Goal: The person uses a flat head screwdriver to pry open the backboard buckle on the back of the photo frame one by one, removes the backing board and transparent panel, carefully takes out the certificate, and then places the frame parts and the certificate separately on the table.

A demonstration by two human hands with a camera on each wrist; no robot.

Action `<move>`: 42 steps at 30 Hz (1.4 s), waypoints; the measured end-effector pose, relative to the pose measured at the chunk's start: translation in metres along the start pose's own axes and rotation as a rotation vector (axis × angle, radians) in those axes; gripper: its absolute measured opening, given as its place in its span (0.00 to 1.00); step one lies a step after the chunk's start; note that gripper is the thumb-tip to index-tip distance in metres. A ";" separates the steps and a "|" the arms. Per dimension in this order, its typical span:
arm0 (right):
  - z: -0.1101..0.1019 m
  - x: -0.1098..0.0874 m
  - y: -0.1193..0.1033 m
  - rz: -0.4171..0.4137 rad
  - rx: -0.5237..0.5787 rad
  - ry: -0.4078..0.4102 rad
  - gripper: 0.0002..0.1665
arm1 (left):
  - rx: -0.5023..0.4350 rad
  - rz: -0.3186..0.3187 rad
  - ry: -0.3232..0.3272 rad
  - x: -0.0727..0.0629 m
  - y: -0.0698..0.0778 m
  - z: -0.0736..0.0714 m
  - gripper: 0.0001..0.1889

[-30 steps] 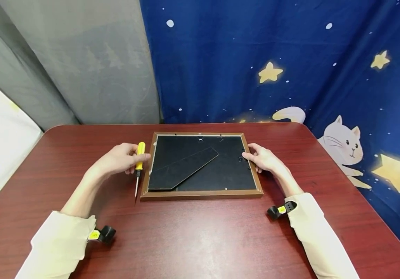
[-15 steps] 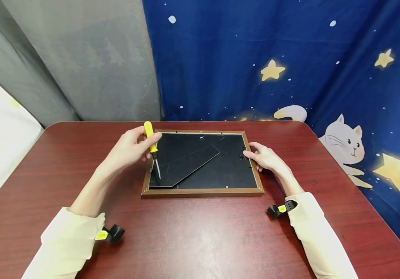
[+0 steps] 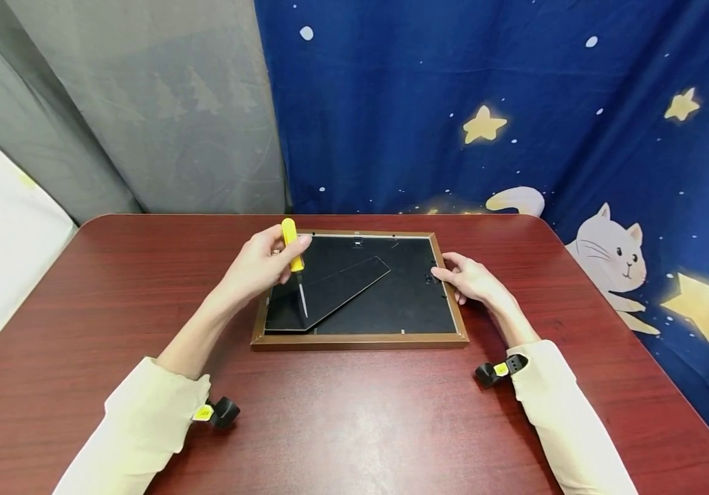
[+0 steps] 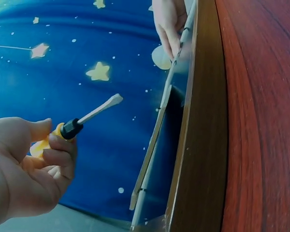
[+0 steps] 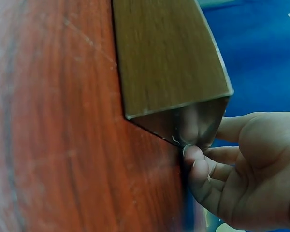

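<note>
A picture frame [image 3: 360, 342] with a brown rim lies face down on the table, its black back [image 3: 412, 295] and slanted stand leg [image 3: 342, 292] upward. My left hand [image 3: 256, 267] grips the yellow handle of a screwdriver [image 3: 293, 249] above the frame's left part. Its shaft slants down over the stand leg in the head view. The left wrist view shows the flat screwdriver tip [image 4: 117, 98] in the air, apart from the frame. At the frame's right side my right hand [image 3: 470, 280] pinches the rim, thumb on top and fingers against the outer side [image 5: 174, 53].
The dark red wooden table [image 3: 354, 419] extends around the frame on all sides. Behind its far edge hang a grey curtain [image 3: 199, 124] and a blue curtain [image 3: 391, 103] with stars and a cat. Small dark fixings [image 3: 430, 278] sit near the back's right edge.
My left hand has lifted the screwdriver from beside the frame's left rim and carried it rightward over the back. My right hand stays at the right rim.
</note>
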State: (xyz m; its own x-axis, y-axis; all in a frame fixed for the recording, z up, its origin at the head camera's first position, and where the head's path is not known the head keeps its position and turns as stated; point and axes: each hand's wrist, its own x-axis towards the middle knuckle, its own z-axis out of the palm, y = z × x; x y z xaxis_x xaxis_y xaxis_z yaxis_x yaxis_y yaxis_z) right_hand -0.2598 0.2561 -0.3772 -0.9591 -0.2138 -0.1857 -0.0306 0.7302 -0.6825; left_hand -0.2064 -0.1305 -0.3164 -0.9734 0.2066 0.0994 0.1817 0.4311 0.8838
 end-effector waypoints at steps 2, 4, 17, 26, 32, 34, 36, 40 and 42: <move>0.000 0.000 0.000 0.002 0.002 -0.005 0.37 | -0.006 -0.003 -0.027 0.001 0.000 0.003 0.20; 0.001 0.000 0.000 0.003 0.005 -0.006 0.37 | -0.015 -0.006 -0.059 0.001 0.000 0.005 0.21; 0.001 0.000 -0.001 0.000 0.049 -0.010 0.37 | 0.122 0.044 -0.029 0.002 0.001 0.018 0.20; 0.001 -0.001 0.000 0.002 0.044 -0.002 0.38 | 0.173 0.127 0.083 0.003 -0.002 0.030 0.19; 0.000 -0.001 -0.001 0.002 0.033 -0.005 0.39 | 0.199 0.138 0.091 0.002 -0.004 0.039 0.17; 0.000 -0.001 -0.001 0.001 0.036 -0.005 0.39 | 0.225 0.153 0.088 0.000 -0.003 0.042 0.16; 0.000 -0.001 -0.001 -0.003 0.037 -0.005 0.39 | 0.241 0.168 0.091 -0.001 0.000 0.045 0.16; 0.000 -0.001 -0.001 -0.009 0.033 -0.003 0.39 | 0.262 0.198 0.085 -0.003 0.007 0.050 0.15; -0.001 -0.002 -0.001 -0.011 0.028 -0.002 0.39 | 0.287 0.228 0.081 -0.003 0.009 0.053 0.14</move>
State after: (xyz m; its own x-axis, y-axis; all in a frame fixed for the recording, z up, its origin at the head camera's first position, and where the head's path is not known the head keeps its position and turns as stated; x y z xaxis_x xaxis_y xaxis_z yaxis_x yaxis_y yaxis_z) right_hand -0.2584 0.2564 -0.3759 -0.9582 -0.2228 -0.1792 -0.0332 0.7093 -0.7041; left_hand -0.1942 -0.0811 -0.3329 -0.9093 0.2602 0.3247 0.4154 0.6135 0.6717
